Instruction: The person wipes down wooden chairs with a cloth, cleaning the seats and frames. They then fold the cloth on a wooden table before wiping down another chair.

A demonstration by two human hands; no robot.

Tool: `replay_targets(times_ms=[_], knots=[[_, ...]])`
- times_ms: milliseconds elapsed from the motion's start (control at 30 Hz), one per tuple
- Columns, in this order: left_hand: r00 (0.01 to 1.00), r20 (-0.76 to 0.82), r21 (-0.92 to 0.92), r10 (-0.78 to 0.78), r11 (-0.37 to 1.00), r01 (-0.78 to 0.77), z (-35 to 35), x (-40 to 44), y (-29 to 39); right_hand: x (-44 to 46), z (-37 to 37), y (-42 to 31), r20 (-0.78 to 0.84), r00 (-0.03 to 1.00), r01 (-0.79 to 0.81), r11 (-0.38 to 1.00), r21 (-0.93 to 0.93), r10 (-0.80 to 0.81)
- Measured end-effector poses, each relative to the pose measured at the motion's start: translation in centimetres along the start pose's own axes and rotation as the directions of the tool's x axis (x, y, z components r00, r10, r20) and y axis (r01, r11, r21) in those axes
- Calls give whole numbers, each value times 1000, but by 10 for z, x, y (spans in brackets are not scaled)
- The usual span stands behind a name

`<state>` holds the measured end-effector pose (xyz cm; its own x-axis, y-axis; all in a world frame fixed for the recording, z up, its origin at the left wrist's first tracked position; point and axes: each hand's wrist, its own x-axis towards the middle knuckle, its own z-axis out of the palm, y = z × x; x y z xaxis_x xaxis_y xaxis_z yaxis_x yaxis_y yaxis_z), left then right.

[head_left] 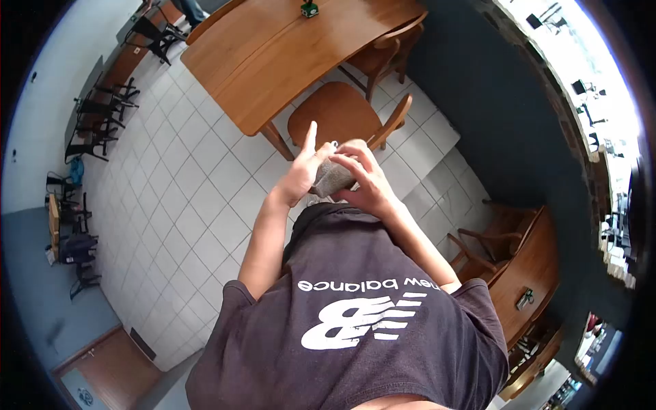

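My two hands meet in front of my waist around a bunched grey cloth (333, 179). My left hand (299, 176) grips its left side, one finger stretched up and away from it. On the other side, my right hand (367, 179) has its fingers bent over the top and right of the cloth. A small shiny dark spot shows near the left fingertips; I cannot make out what it is. Just beyond the hands stands a wooden chair (333, 115), its seat partly behind my fingers.
A long wooden table (273, 58) with a small green item (309, 9) on it lies ahead. A dark wall (465, 75) runs along the right. Another wooden table (529, 277) with chairs stands at the right, and black chairs line the far left. White tiles (198, 184) cover the floor.
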<state>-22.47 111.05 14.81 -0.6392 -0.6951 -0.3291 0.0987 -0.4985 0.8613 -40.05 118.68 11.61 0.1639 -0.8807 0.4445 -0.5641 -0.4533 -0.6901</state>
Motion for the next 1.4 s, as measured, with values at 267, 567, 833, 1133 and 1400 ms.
replay_targets(times_ms=[267,567,833,1133,1400], knots=[[985,-171,230,-8,972,48,-43,-23,-4,-4,-12,25,184,878,-479,829,289,442],[740,-673,551,-14,658,514,-130,-68,8,0,-45,74,101,780,-579,653,488,617],[721,-634,475,-279,595,648,-162,-56,-14,14,-29,84,106,762,-637,708,306,639],[668,-711,389,220,914,114,-195,-24,-6,59,4,130,242,682,-667,452,592,690],[617,-694,428,371,902,-61,-303,73,52,202,63,179,97,685,-644,538,544,722]])
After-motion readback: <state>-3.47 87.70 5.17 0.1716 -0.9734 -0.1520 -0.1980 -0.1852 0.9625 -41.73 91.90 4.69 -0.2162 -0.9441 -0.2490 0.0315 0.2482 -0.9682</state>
